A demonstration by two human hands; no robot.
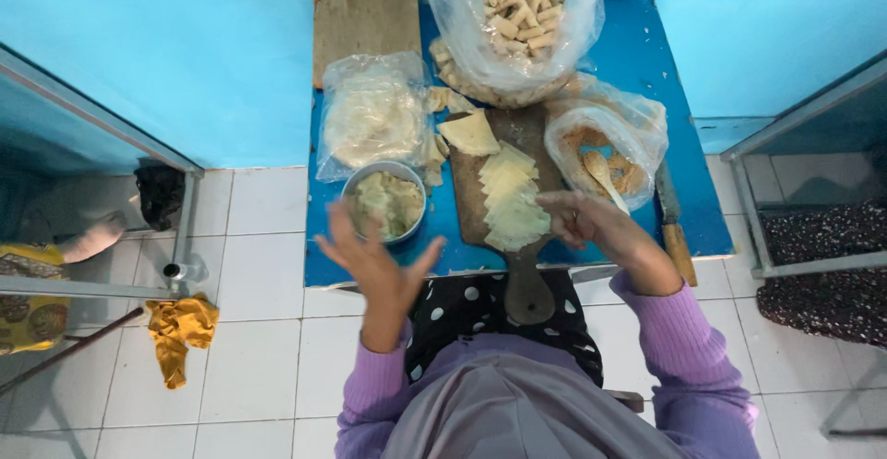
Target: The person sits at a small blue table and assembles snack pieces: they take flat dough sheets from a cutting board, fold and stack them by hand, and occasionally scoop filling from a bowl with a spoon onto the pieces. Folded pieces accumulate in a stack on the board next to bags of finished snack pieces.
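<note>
Two hands hover empty — left hand spread wide, right hand half curled over the dough squares; better take one square gently.

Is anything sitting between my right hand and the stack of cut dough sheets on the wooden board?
Nothing visible: the right hand hovers just beside the dough sheets on the board.

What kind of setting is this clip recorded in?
Probably a home or small-shop food-preparation corner: a low blue table on a white tiled floor, with a wooden cutting board of stacked dough sheets, a bowl of filling and a bag of finished rolls.
</note>
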